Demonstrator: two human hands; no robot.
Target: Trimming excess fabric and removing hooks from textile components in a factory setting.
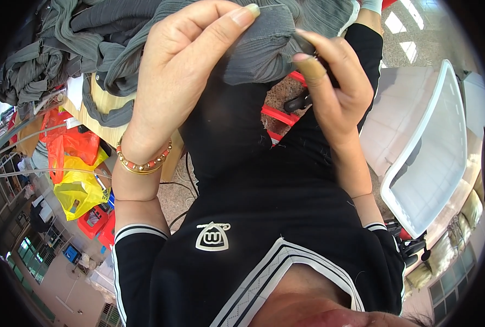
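Note:
A dark grey ribbed knit garment [264, 57] is raised in front of me, its finished band at the top. My left hand [190, 57] pinches that band between thumb and fingers. At the band's right corner, my right hand [335, 82] has its thumb and forefinger curled against the cloth. A tan covering shows on the right thumb's tip. The inside of the right palm is hidden. More grey ribbed cloth [117, 35] lies heaped beyond my left hand, with one narrow strip hanging over a wooden tabletop [103, 98].
A large pale plastic bin [444, 125] stands on my right. Red and yellow plastic bags [79, 185] hang at the left, above red containers [95, 220]. Red bars [279, 115] and a black object [297, 102] lie beneath my lap. Dark cables [185, 188] run across the speckled floor.

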